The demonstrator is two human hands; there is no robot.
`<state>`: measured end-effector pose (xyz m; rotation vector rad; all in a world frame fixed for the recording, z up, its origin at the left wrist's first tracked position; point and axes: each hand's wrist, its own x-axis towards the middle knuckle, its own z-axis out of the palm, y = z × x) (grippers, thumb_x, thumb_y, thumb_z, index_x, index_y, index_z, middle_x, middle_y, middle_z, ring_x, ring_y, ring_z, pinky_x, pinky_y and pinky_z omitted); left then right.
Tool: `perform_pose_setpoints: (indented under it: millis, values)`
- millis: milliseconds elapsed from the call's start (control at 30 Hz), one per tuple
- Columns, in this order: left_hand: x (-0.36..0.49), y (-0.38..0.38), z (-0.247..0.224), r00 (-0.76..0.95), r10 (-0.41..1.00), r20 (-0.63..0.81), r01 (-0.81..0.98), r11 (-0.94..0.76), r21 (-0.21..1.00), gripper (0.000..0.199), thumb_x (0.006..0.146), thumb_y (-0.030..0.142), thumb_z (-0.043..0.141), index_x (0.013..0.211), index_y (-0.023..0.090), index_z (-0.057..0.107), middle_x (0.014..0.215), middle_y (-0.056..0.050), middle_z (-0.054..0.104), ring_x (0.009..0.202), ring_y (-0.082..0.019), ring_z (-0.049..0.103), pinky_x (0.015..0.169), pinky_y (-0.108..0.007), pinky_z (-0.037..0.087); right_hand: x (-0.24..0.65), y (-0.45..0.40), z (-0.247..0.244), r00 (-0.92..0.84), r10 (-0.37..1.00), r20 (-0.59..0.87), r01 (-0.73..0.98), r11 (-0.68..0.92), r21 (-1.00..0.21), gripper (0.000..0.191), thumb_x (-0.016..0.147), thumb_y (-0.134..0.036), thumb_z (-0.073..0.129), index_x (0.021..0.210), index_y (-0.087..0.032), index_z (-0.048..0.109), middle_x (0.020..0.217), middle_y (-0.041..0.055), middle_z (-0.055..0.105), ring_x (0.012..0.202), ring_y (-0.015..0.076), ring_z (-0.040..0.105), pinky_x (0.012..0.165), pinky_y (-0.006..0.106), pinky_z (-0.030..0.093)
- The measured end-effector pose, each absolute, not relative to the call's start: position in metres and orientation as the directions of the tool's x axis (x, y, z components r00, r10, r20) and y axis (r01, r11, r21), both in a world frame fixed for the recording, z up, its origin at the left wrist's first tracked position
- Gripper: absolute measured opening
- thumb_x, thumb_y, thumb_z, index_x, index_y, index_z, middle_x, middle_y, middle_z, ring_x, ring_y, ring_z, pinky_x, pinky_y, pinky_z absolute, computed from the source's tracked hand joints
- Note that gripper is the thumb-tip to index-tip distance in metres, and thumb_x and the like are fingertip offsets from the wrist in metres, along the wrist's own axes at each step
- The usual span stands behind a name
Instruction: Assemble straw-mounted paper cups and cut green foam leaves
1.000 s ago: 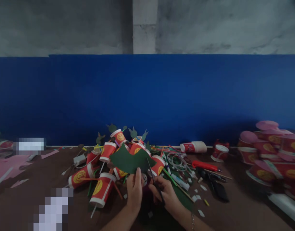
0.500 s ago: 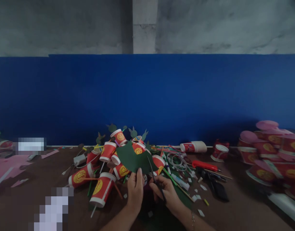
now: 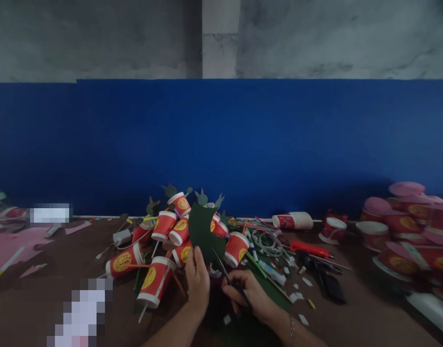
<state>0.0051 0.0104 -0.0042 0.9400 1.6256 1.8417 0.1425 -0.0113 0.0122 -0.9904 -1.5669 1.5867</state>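
Nearest, your right hand [image 3: 245,291] is gripping scissors [image 3: 222,264], blades pointing up at the green paper [image 3: 204,233]. Your left hand [image 3: 199,279] is pinching its lower edge, apparently steadying it for the blades. Beyond, red cups [image 3: 165,225] are lying heaped on the surface [image 3: 80,260].

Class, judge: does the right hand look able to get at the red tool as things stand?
Probably not: the right hand holds scissors, though only low clutter, like a clear tube and paper scraps, seems between it and the red tool.
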Motion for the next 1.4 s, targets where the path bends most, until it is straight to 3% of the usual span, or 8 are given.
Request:
perform_pose_setpoints:
  millis: [200, 467, 833, 1133, 1400]
  values:
    - [0.005, 0.008, 0.002, -0.565, 0.796, 0.217, 0.073, -0.214, 0.974, 0.049, 0.078, 0.059, 0.041, 0.086, 0.015, 0.060, 0.087, -0.011, 0.065, 0.084, -0.023, 0.059, 0.076, -0.033, 0.047, 0.143, -0.012, 0.010, -0.484, 0.873, -0.063, 0.023, -0.059, -0.998, 0.039, 0.063, -0.049, 0.068, 0.069, -0.014, 0.054, 0.038, -0.0073, 0.049, 0.029, 0.0049, 0.040, 0.031, 0.015, 0.023]
    - [0.009, 0.006, 0.004, -0.516, 0.813, 0.270, 0.124, -0.241, 0.963, 0.045, 0.080, 0.057, 0.040, 0.072, 0.017, 0.059, 0.067, -0.006, 0.061, 0.064, -0.019, 0.056, 0.062, -0.029, 0.045, 0.144, -0.011, 0.007, -0.459, 0.887, -0.055, 0.040, -0.041, -0.998, 0.043, 0.065, -0.052, 0.065, 0.077, -0.012, 0.057, 0.038, -0.0069, 0.050, 0.031, 0.0050, 0.040, 0.033, 0.015, 0.024]
    - [0.010, 0.006, 0.006, -0.511, 0.815, 0.275, 0.132, -0.241, 0.961, 0.046, 0.082, 0.056, 0.035, 0.071, 0.017, 0.056, 0.066, -0.006, 0.060, 0.063, -0.018, 0.055, 0.060, -0.029, 0.044, 0.145, -0.006, -0.001, -0.451, 0.891, -0.045, 0.072, -0.014, -0.997, 0.043, 0.067, -0.052, 0.065, 0.077, -0.011, 0.060, 0.037, -0.0063, 0.048, 0.031, 0.0057, 0.040, 0.034, 0.016, 0.024]
    - [0.010, 0.007, 0.004, -0.486, 0.820, 0.304, 0.145, -0.267, 0.953, 0.044, 0.082, 0.054, 0.038, 0.072, 0.016, 0.058, 0.067, -0.006, 0.061, 0.064, -0.019, 0.056, 0.062, -0.029, 0.045, 0.145, -0.009, 0.004, -0.475, 0.879, 0.026, -0.005, 0.027, -1.000, 0.050, 0.068, -0.050, 0.066, 0.102, -0.013, 0.061, 0.047, -0.0051, 0.052, 0.035, 0.0062, 0.043, 0.035, 0.016, 0.029]
    - [0.010, 0.008, 0.000, -0.445, 0.839, 0.313, 0.140, -0.280, 0.950, 0.040, 0.084, 0.050, 0.039, 0.072, 0.016, 0.058, 0.067, -0.005, 0.061, 0.064, -0.018, 0.055, 0.062, -0.029, 0.044, 0.146, -0.006, -0.001, -0.474, 0.881, 0.018, 0.034, 0.038, -0.999, 0.053, 0.069, -0.053, 0.063, 0.102, -0.011, 0.062, 0.043, -0.0060, 0.048, 0.033, 0.0056, 0.041, 0.033, 0.015, 0.029]
